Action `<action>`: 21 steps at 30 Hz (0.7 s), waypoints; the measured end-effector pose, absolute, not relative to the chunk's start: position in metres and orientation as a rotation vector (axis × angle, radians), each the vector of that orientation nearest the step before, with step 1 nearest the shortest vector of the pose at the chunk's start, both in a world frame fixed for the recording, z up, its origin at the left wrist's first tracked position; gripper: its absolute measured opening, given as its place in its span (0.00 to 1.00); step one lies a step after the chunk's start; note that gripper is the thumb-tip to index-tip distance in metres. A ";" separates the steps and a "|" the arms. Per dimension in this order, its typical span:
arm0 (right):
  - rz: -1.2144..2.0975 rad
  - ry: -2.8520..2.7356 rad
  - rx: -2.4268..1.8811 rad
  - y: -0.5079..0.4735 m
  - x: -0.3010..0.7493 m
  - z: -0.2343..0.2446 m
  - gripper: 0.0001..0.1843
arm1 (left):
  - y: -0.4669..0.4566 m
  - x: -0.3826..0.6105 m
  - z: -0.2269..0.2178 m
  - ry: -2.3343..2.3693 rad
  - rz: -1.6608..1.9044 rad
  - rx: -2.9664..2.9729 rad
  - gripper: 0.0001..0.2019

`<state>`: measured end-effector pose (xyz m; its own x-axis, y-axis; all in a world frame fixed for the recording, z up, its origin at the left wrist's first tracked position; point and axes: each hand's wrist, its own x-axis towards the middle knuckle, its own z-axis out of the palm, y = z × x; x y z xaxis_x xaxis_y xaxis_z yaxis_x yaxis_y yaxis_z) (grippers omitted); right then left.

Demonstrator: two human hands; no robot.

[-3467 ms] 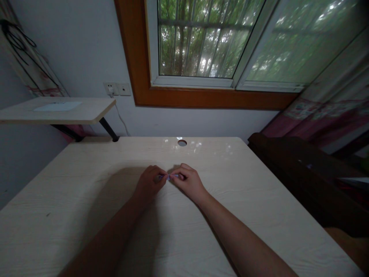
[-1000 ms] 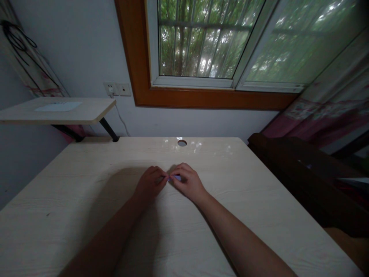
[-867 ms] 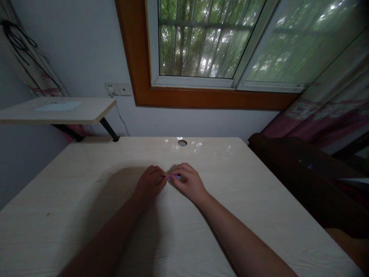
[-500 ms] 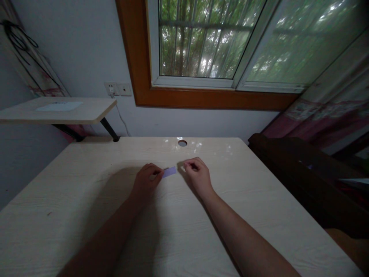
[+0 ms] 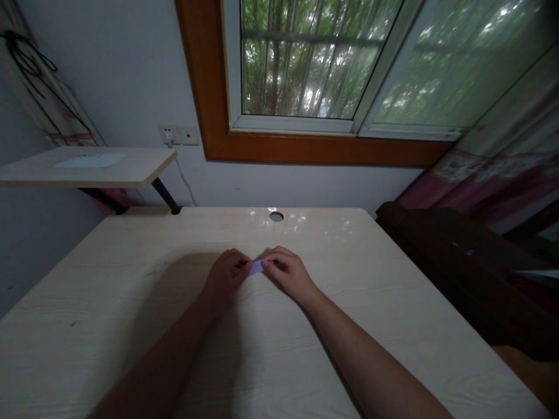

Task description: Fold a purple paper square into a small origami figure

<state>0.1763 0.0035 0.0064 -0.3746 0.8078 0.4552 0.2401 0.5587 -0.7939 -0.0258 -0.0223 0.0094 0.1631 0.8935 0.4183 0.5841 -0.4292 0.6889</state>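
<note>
A small strip of purple paper (image 5: 256,267) shows between my two hands, over the middle of the pale wooden desk (image 5: 279,349). My left hand (image 5: 226,272) pinches its left end between thumb and fingers. At the right end, my right hand (image 5: 290,270) has its thumb and fingertips closed on the paper. Fingers cover both ends, so only the middle of the strip is visible.
A raised shelf (image 5: 144,169) on black legs stands at the desk's back left, with a sheet of paper (image 5: 89,160) on it. Near the back edge is a round cable hole (image 5: 276,216). Dark wooden furniture (image 5: 437,256) adjoins the right side, below a curtain.
My right hand has moved left and slightly down, from apart to gripping the paper's right end. My left hand keeps its pinch and has shifted a little.
</note>
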 end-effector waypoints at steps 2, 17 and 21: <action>0.808 -1.889 -0.849 0.003 0.176 0.007 0.07 | -0.022 -0.026 0.008 1.415 1.148 2.082 0.05; 0.883 -1.418 -1.074 0.019 0.184 -0.011 0.11 | -0.013 -0.038 0.007 1.583 1.327 1.709 0.07; 0.901 -1.480 -1.052 0.015 0.182 -0.007 0.09 | -0.013 -0.035 0.004 1.514 1.341 1.752 0.08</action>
<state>0.1815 0.0152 -0.0071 -0.0525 0.9450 0.3228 0.1467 0.3270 -0.9335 -0.0353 -0.0125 0.0043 -0.0820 0.9264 0.3675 0.4768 -0.2874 0.8307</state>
